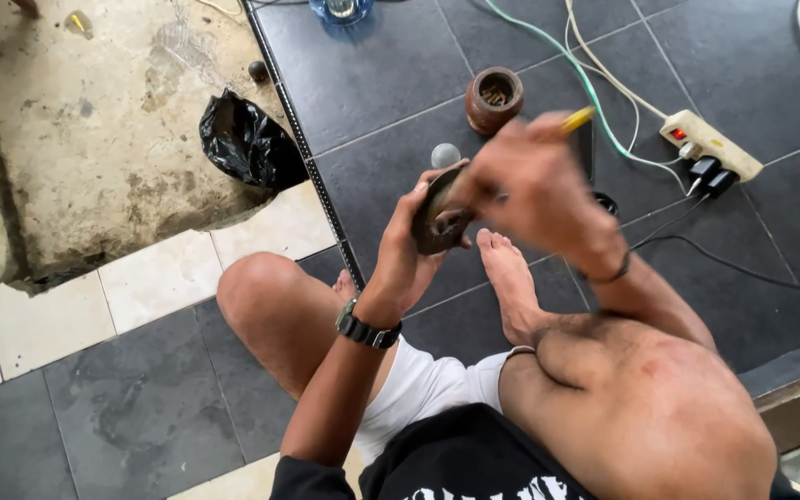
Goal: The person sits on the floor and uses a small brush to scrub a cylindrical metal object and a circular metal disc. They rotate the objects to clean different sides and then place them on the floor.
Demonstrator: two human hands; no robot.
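The person sits on the dark grey tiled floor (381,83) with bare knees drawn up, and just past the knees the left hand (411,248), a black wristwatch (366,329) on its wrist, is wrapped round the edge of a dark, round, rusty-looking metal part (439,218), holding it upright. Touching that part from the right, the right hand (534,190) is closed on a yellow-handled tool (578,118), whose tip (blurred, so its kind cannot be told) meets the part's face. The work looks mid-way: tool against part, nothing yet set down. Just beyond the grip lie a small grey ball (445,154) and a brown round wooden pot (493,98); farther right, a white power strip (710,145) with cables; far left, a crumpled black plastic bag (247,141) on bare concrete.
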